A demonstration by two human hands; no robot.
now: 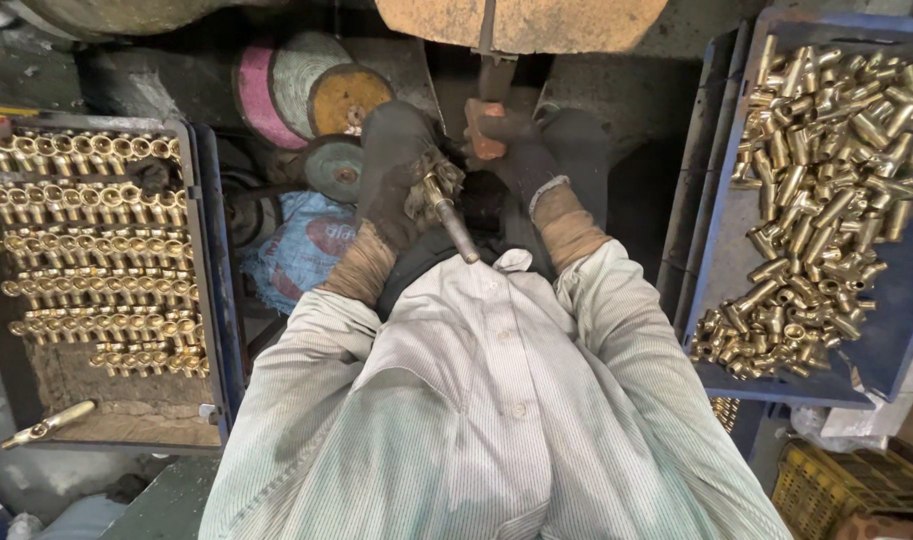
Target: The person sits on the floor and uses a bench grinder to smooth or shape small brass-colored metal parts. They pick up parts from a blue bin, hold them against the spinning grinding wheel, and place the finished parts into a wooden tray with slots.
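Head view is showing both gloved hands working right under the buffing wheel [522,25]: left hand [397,170] is clamping a metal rod [454,222], right hand [537,150] is wrapping around a brass fitting [487,130] just below that wheel. I'd be keeping both wrists braced and pressure light.

Dark, soiled gloves are worn on the left hand [397,170] and the right hand [542,160], with tan ribbed cuffs. A pale shirt [497,420] with fine vertical stripes is seen. Golden brass fittings [827,180] are held in a blue tray [902,300]. A pink-edged wheel [267,85] and a yellow-faced disc [349,98] are shown.
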